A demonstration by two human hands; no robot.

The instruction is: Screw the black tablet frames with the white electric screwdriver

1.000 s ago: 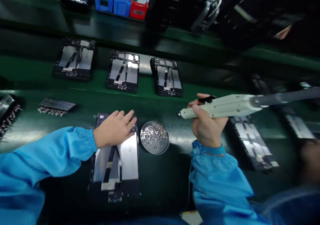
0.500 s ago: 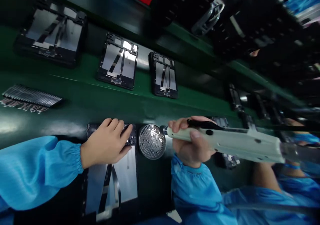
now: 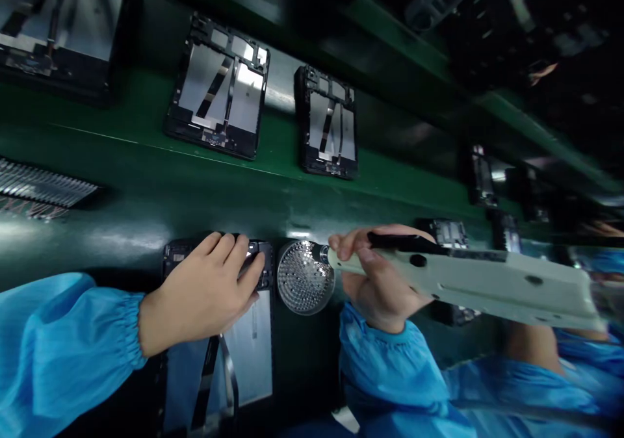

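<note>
My left hand (image 3: 207, 288) lies across the top of an opened phone (image 3: 251, 353), fingers bent over its far edge and thumb on the dark upper section. Its palm hides part of the phone; black ribbon cables cross the grey back below. Wrapped round a pale green electric screwdriver (image 3: 468, 282) is my right hand (image 3: 383, 275), with the fingers near the tool's front end. The screwdriver points left, its tip at the right rim of a round screw dish (image 3: 305, 288) full of small holes or screws. This dish stands just right of the phone.
Several opened phones, one here (image 3: 224, 93) and another (image 3: 329, 123), lie along the green bench ledge (image 3: 146, 126). A row of thin parts with wires (image 3: 43, 188) is at left. At right, a co-worker's arm (image 3: 533, 347) and more phone parts (image 3: 448, 233) show.
The whole view has shifted, bringing the ledge phones higher and the hands slightly larger. The screwdriver tip stays over the dish's right side; my left hand remains on the phone.
</note>
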